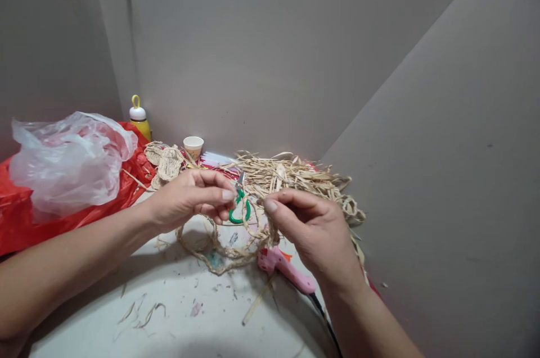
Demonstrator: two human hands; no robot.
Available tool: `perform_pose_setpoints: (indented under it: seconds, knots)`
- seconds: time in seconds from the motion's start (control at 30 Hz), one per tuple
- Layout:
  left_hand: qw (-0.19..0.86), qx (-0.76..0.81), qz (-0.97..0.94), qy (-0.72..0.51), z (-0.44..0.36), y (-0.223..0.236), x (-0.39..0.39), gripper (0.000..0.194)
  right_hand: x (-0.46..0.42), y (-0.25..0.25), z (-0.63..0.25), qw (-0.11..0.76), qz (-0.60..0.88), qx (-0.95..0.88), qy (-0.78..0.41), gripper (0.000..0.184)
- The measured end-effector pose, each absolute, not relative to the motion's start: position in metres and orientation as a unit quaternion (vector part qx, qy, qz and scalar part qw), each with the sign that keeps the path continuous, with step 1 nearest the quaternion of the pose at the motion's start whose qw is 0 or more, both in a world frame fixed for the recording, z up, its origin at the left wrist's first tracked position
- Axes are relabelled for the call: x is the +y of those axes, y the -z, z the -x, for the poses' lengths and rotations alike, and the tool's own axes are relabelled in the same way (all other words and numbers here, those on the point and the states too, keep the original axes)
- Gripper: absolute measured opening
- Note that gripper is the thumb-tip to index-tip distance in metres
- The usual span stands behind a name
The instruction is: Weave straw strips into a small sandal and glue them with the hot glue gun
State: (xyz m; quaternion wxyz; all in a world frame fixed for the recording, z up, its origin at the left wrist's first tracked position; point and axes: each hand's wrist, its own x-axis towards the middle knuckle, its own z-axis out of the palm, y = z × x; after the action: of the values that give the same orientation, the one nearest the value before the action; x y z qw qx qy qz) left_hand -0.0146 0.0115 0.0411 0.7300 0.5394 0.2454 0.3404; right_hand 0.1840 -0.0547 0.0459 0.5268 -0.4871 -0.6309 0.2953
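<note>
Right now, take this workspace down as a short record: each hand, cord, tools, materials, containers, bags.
Left hand: raised, fingertips near the scissors; grip unclear
Right hand: thumb and forefinger together, pinching the braided cord
Braided cord: looped below the hands
Tools: green-handled scissors; pink glue gun with black cable
Materials: dry straw pile; oval woven pieces
Containers: paper cup; yellow bottle, white lid
Bags: clear plastic bag on red bag

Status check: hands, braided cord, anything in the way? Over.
Left hand raised, grip unclear. Right hand pinching braided cord, looped below. Green-handled scissors and pink glue gun close by.
</note>
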Motion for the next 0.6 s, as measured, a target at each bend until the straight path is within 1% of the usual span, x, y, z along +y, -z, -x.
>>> perform_pose_setpoints:
  seconds: [0.33,0.6]
  knots:
    - [0.746,0.239,-0.535,-0.318,0.008,-0.036,0.004,0.016,-0.06,-0.034,-0.182,0.54,0.474,-0.644,-0.262,0.014]
    - [0.698,0.249,-0.579,-0.338,0.006,-0.034,0.001,0.014,-0.063,-0.033,-0.178,0.534,0.462,-0.687,-0.171,0.015]
